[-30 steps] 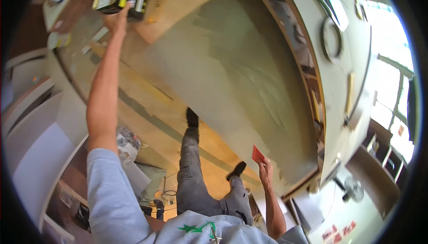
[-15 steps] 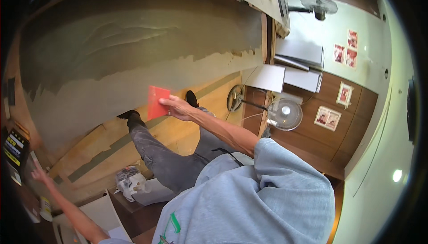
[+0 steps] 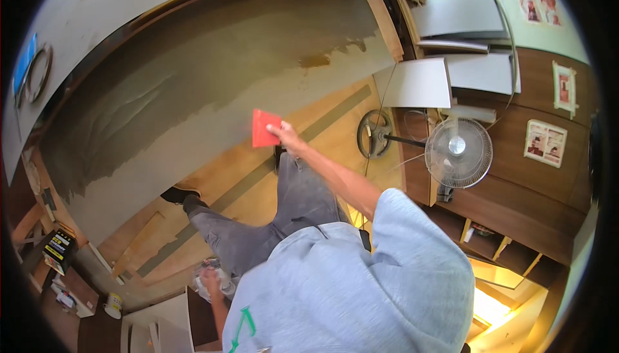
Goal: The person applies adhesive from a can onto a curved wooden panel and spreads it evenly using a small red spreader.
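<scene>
My right hand grips a flat red spreader, thumb on its near face. Behind the spreader stretches a large grey panel, its far part covered by a darker, ragged-edged, wet-looking layer. Whether the spreader touches the panel I cannot tell. A glossy brown patch shows toward the panel's right side. Low on the left, my left hand hangs with its fingers loosely out, somewhat blurred. It overlaps a clear plastic bag in this view; contact is unclear. Nothing shows in its fingers.
A standing fan is to the right, beside white boards. Light wooden sheeting lies around my feet. At the lower left are a black-and-yellow box and a mug. An open-fronted brown cabinet stands at right.
My left hand has drawn back from beside the black-and-yellow box toward the plastic bag. The view has turned; the red spreader stays in my right hand.
</scene>
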The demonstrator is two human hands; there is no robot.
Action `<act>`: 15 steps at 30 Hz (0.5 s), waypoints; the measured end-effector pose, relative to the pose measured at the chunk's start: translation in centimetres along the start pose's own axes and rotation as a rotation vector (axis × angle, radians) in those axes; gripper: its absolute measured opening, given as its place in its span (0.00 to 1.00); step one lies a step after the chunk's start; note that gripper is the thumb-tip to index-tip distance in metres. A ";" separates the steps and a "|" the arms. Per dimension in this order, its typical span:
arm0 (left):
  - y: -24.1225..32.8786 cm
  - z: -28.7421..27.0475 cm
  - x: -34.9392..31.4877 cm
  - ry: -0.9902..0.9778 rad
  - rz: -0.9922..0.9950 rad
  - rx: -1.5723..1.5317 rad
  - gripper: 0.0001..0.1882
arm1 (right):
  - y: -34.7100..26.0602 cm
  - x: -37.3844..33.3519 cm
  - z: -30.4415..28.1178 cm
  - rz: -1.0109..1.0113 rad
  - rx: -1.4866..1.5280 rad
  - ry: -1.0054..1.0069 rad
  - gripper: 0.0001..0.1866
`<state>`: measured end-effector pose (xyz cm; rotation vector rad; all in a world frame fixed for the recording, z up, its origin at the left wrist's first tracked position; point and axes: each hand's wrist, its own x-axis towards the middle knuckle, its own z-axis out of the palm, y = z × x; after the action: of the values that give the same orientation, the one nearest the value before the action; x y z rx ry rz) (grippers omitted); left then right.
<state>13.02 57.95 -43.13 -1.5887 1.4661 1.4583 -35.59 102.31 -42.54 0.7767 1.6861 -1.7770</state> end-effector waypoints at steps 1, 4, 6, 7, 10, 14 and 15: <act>-1.7 3.9 -3.4 -0.044 -0.060 -0.031 0.19 | -0.1 0.6 -5.2 -0.064 0.063 0.026 0.20; -3.7 8.3 -8.4 -0.112 -0.109 -0.041 0.17 | -4.6 3.1 -11.7 -0.160 0.058 0.111 0.17; -2.1 12.3 -11.6 -0.174 -0.123 0.093 0.17 | -5.5 1.6 -20.3 -0.150 -0.035 0.258 0.17; -0.1 14.4 -12.7 -0.174 -0.111 0.084 0.17 | -6.1 0.5 -24.9 -0.165 -0.133 0.300 0.17; 5.1 19.5 -12.5 -0.108 -0.025 -0.055 0.18 | -10.1 -0.8 -33.5 -0.297 -0.475 0.332 0.18; 15.2 21.6 -2.5 -0.046 0.264 -0.061 0.19 | -16.5 0.9 -38.5 -0.441 -0.763 0.241 0.18; 19.6 19.6 0.2 -0.022 0.306 -0.097 0.20 | -18.9 2.4 -36.8 -0.515 -0.741 0.191 0.18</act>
<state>-11.93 70.09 -43.35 -1.4441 1.7060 1.7337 -50.07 139.96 -33.07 0.1842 2.6069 -1.1965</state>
